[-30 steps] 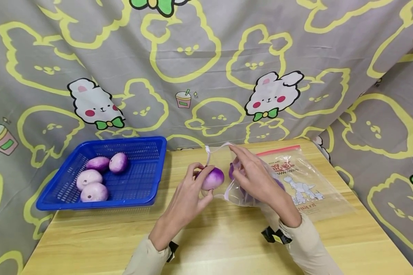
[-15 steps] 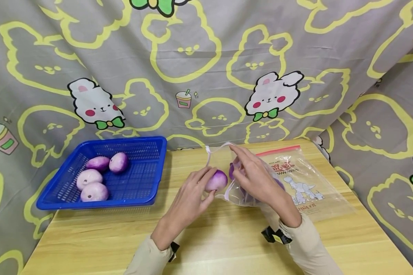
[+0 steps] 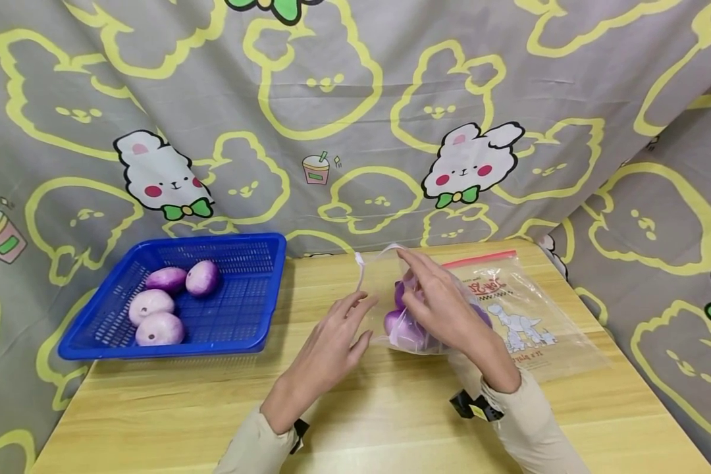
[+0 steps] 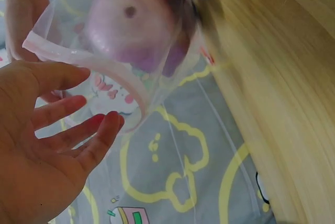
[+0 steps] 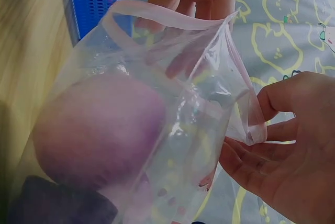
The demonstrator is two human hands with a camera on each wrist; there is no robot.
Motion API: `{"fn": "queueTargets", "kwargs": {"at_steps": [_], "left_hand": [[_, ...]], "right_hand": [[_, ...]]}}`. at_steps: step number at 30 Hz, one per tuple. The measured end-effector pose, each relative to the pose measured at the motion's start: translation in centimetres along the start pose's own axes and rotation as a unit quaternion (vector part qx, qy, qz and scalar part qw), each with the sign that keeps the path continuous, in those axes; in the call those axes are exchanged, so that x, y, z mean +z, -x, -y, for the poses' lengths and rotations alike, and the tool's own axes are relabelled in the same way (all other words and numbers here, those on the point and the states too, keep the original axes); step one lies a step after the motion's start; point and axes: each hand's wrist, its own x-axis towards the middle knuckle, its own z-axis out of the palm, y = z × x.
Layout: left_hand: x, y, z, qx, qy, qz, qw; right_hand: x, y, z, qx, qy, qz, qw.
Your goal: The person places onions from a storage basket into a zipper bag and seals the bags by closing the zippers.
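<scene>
My right hand [image 3: 444,306] pinches the pale rim of a clear plastic zip bag [image 3: 360,270] and keeps its mouth spread toward the left. Inside lies a round purple-and-white vegetable [image 3: 407,334], its kind uncertain, with darker purple ones partly hidden behind it and my right hand. The left wrist view shows the pale one [image 4: 128,28] with a small brown dot. At the bag's mouth, my left hand [image 3: 330,339] has relaxed, spread fingers and nothing in them. In the right wrist view, the thumb and fingers [image 5: 277,98] grip a corner of the rim.
A blue plastic basket [image 3: 231,339] at the left holds several similar vegetables [image 3: 160,329]. Under and right of the open bag, another clear bag [image 3: 545,355] with a red zip and dinosaur print lies flat on the wooden table [image 3: 385,421]. A patterned curtain [image 3: 355,79] hangs behind.
The purple vegetable in my left hand has gone rightward into the bag and been let go. My left fingers have loosened at the mouth. My right hand has stayed in place.
</scene>
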Motion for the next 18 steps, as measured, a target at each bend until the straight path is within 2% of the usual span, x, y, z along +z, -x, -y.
{"fn": "queueTargets", "kwargs": {"at_steps": [5, 18], "left_hand": [[-0.5, 0.0, 0.1, 0.000, -0.013, -0.007, 0.9999], [-2.1, -0.1, 0.8, -0.009, -0.013, -0.063, 0.9979]], "right_hand": [[-0.4, 0.1, 0.0, 0.009, -0.004, 0.001, 1.0000], [-0.7, 0.1, -0.2, 0.010, -0.030, 0.003, 0.9995]]}}
